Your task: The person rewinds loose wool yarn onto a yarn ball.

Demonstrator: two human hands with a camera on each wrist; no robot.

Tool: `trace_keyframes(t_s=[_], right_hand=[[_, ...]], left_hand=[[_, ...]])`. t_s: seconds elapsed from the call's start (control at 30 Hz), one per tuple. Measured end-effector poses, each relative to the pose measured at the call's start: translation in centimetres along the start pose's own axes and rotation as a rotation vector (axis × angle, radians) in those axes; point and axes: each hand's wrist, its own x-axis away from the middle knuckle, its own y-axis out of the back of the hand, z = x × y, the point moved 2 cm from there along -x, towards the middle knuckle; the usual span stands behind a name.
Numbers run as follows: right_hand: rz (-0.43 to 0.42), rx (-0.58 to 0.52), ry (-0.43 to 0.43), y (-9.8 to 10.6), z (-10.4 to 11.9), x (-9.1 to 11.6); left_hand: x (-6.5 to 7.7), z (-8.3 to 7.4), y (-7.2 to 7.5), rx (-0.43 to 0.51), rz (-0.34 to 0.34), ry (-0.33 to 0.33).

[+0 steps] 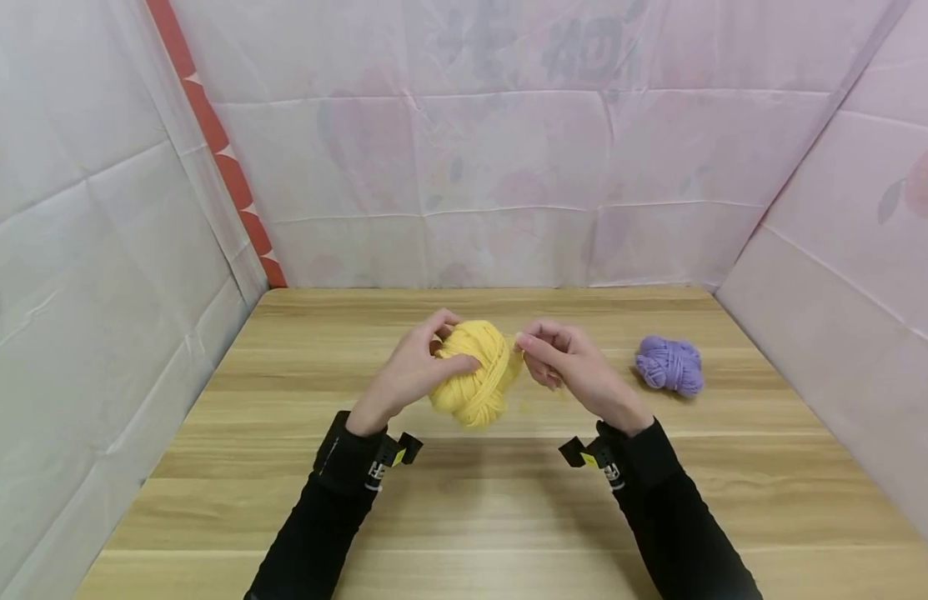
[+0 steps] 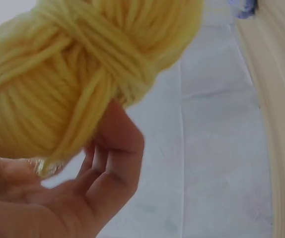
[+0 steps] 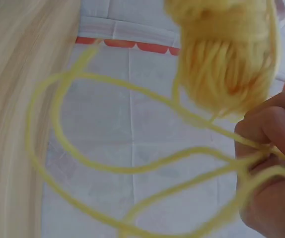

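Observation:
Above the middle of the table, my left hand (image 1: 411,367) grips a ball of yellow yarn (image 1: 474,379), thumb across its front and fingers behind. The left wrist view shows the yarn ball (image 2: 73,84) close up, its strands crossing at the waist, with curled fingers (image 2: 117,153) beneath. Just right of the ball, my right hand (image 1: 576,367) pinches a loose strand of the same yarn. In the right wrist view, the yarn strand (image 3: 98,166) hangs in wide loops from the curled right hand (image 3: 271,144), beside the ball.
A ball of purple yarn (image 1: 669,366) lies on the wooden table (image 1: 509,517) to the right of my right hand. Pale patterned sheets (image 1: 509,167) enclose the table at the back and both sides. A red strip (image 1: 223,158) runs down the back left corner.

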Motion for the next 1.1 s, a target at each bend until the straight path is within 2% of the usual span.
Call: trace_keyframes(t_s=[0.13, 0.27, 0.5, 0.7, 0.8, 0.93, 1.1], right_hand=[[-0.004, 0.042, 0.016, -0.6, 0.6, 0.2], [0.039, 0.049, 0.040, -1.6, 0.9, 0.2], [0.121, 0.040, 0.043, -3.2, 0.8, 0.1], [0.172, 0.107, 0.068, -3.7, 0.5, -0.1], [0.226, 0.142, 0.051, -4.0, 0.2, -0.2], [0.321, 0.168, 0.041, -4.3, -0.7, -0.6], [0.447, 0.334, 0.111, -4.2, -2.5, -1.3]], left_hand=[[-0.1, 0.0, 0.2, 0.045, -0.125, -0.013], [0.0, 0.0, 0.4, 0.133, -0.223, -0.030], [-0.3, 0.1, 0.7, 0.301, -0.329, -0.071], [-0.2, -0.2, 0.9, 0.405, -0.424, -0.112], [-0.1, -0.2, 1.1, 0.481, -0.449, -0.133], [0.1, -0.2, 1.4, 0.614, -0.449, -0.174], [0.4, -0.5, 1.9, 0.723, -0.444, -0.220]])
